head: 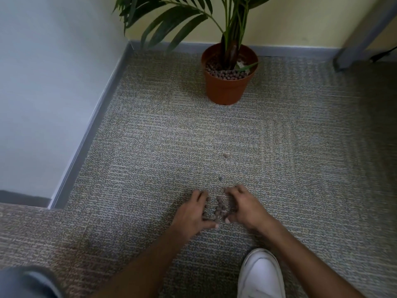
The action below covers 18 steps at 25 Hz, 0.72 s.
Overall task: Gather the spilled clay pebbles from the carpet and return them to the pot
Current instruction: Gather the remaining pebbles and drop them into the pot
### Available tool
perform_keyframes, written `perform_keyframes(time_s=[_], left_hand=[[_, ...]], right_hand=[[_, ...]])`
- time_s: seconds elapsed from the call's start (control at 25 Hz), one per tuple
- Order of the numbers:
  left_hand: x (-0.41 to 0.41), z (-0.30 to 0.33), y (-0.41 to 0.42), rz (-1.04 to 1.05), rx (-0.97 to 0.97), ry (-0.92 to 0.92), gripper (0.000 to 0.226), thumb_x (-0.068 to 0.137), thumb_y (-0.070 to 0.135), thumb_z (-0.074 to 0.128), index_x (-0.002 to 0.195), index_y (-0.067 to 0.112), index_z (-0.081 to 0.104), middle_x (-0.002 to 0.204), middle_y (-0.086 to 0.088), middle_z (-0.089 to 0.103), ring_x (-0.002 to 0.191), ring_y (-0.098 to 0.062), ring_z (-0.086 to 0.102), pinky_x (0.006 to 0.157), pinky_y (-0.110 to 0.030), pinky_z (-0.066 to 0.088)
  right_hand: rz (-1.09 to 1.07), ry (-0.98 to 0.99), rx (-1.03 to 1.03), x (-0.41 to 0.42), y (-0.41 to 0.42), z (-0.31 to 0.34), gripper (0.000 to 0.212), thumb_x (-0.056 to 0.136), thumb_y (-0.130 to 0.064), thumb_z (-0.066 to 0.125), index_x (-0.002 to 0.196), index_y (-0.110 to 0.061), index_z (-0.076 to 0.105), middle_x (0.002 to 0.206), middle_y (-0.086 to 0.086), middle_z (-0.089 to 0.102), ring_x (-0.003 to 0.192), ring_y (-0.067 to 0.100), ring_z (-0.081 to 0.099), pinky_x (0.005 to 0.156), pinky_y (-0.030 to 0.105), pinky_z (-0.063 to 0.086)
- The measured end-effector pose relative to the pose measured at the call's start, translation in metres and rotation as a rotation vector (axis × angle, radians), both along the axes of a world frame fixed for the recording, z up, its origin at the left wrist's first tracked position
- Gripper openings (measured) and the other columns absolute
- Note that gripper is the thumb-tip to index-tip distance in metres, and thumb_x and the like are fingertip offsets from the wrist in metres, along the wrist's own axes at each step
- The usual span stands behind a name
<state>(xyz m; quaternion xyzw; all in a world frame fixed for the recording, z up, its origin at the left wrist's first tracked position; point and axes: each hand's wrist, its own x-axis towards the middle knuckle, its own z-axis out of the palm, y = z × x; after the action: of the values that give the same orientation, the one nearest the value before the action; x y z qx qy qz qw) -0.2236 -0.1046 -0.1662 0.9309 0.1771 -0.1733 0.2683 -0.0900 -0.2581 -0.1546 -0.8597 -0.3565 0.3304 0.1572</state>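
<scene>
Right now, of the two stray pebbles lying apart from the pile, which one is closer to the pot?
The brownish stray pebble, the farther one from the hands. It lies on the carpet nearer the pot; the darker grey one sits just beyond the fingertips.

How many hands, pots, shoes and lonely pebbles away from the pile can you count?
Bare hands: 2, left hand and right hand
Terracotta-coloured plastic pot: 1
White shoe: 1
Stray clay pebbles: 2, one brown pebble and one grey pebble
Total: 6
</scene>
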Motion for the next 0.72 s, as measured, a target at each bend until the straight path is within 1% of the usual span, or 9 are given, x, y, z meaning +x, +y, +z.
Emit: perform_keyframes(time_s=[0.04, 0.08, 0.2, 0.32, 0.44, 0.56, 0.6, 0.64, 0.72], left_hand=[[0.002, 0.001, 0.000, -0.030, 0.022, 0.024, 0.095, 0.068, 0.055, 0.074, 0.142, 0.020, 0.026, 0.134, 0.000, 0.032, 0.109, -0.025, 0.054, 0.092, -0.038, 0.047], [0.003, 0.001, 0.000, -0.042, 0.033, 0.032, 0.090, 0.069, 0.050, 0.076, 0.140, 0.020, 0.029, 0.132, -0.001, 0.033, 0.107, -0.026, 0.056, 0.090, -0.038, 0.047], [0.007, 0.001, -0.006, -0.025, 0.006, -0.007, 0.066, 0.075, 0.031, 0.075, 0.130, 0.018, 0.043, 0.126, -0.003, 0.043, 0.103, -0.028, 0.059, 0.088, -0.039, 0.048], [0.007, 0.001, -0.007, -0.014, -0.025, -0.069, 0.036, 0.079, 0.020, 0.068, 0.113, 0.014, 0.057, 0.114, -0.005, 0.054, 0.098, -0.028, 0.060, 0.085, -0.039, 0.047], [0.011, 0.003, -0.008, 0.035, -0.034, -0.079, 0.017, 0.080, 0.020, 0.067, 0.094, 0.012, 0.064, 0.101, -0.005, 0.058, 0.088, -0.026, 0.061, 0.079, -0.035, 0.047], [0.017, 0.005, -0.011, 0.132, -0.085, -0.119, 0.006, 0.077, 0.012, 0.064, 0.080, 0.012, 0.069, 0.085, -0.007, 0.066, 0.077, -0.025, 0.062, 0.070, -0.029, 0.047], [0.019, 0.005, -0.011, 0.183, -0.116, -0.128, 0.009, 0.075, 0.008, 0.063, 0.077, 0.012, 0.071, 0.079, -0.007, 0.069, 0.073, -0.023, 0.063, 0.067, -0.025, 0.046], [0.022, 0.006, -0.010, 0.241, -0.160, -0.127, 0.012, 0.074, 0.004, 0.064, 0.077, 0.012, 0.073, 0.075, -0.007, 0.070, 0.069, -0.019, 0.064, 0.064, -0.020, 0.046], [0.027, 0.008, -0.009, 0.379, -0.319, -0.096, 0.015, 0.074, -0.002, 0.067, 0.081, 0.009, 0.075, 0.070, -0.005, 0.070, 0.054, -0.004, 0.060, 0.055, -0.012, 0.044]], right_hand=[[0.054, -0.034, -0.028, -0.002, -0.001, -0.001, 0.090, 0.059, -0.027, 0.087, 0.137, -0.023, 0.042, 0.125, 0.000, 0.040, 0.108, 0.020, 0.051, 0.093, 0.030, 0.045], [0.104, -0.068, -0.018, -0.008, -0.001, -0.002, 0.084, 0.061, -0.026, 0.085, 0.134, -0.022, 0.044, 0.123, 0.000, 0.040, 0.104, 0.020, 0.053, 0.089, 0.030, 0.047], [0.178, -0.144, 0.093, -0.027, 0.008, -0.006, 0.052, 0.071, -0.023, 0.075, 0.119, -0.019, 0.055, 0.114, 0.001, 0.047, 0.093, 0.020, 0.059, 0.079, 0.029, 0.048], [0.144, -0.157, 0.166, -0.032, 0.015, -0.005, 0.023, 0.080, -0.019, 0.066, 0.103, -0.016, 0.061, 0.103, 0.003, 0.056, 0.088, 0.022, 0.061, 0.080, 0.032, 0.048], [0.101, -0.150, 0.203, -0.032, 0.016, -0.006, 0.015, 0.083, -0.015, 0.061, 0.097, -0.013, 0.066, 0.097, 0.005, 0.062, 0.086, 0.024, 0.062, 0.079, 0.032, 0.046], [-0.011, -0.110, 0.262, -0.032, 0.019, -0.006, 0.011, 0.075, -0.008, 0.064, 0.084, -0.013, 0.068, 0.086, 0.005, 0.067, 0.079, 0.022, 0.062, 0.074, 0.031, 0.046], [-0.105, -0.040, 0.294, -0.032, 0.020, -0.007, 0.011, 0.073, -0.005, 0.065, 0.079, -0.014, 0.068, 0.081, 0.004, 0.068, 0.076, 0.021, 0.062, 0.072, 0.031, 0.047], [-0.233, 0.099, 0.319, -0.031, 0.021, -0.008, 0.014, 0.072, -0.001, 0.067, 0.077, -0.014, 0.068, 0.077, 0.004, 0.069, 0.071, 0.020, 0.062, 0.071, 0.031, 0.049], [-0.499, 0.490, 0.368, -0.028, 0.021, -0.010, 0.020, 0.073, 0.009, 0.067, 0.081, -0.009, 0.068, 0.076, 0.010, 0.069, 0.067, 0.021, 0.062, 0.070, 0.035, 0.053]])
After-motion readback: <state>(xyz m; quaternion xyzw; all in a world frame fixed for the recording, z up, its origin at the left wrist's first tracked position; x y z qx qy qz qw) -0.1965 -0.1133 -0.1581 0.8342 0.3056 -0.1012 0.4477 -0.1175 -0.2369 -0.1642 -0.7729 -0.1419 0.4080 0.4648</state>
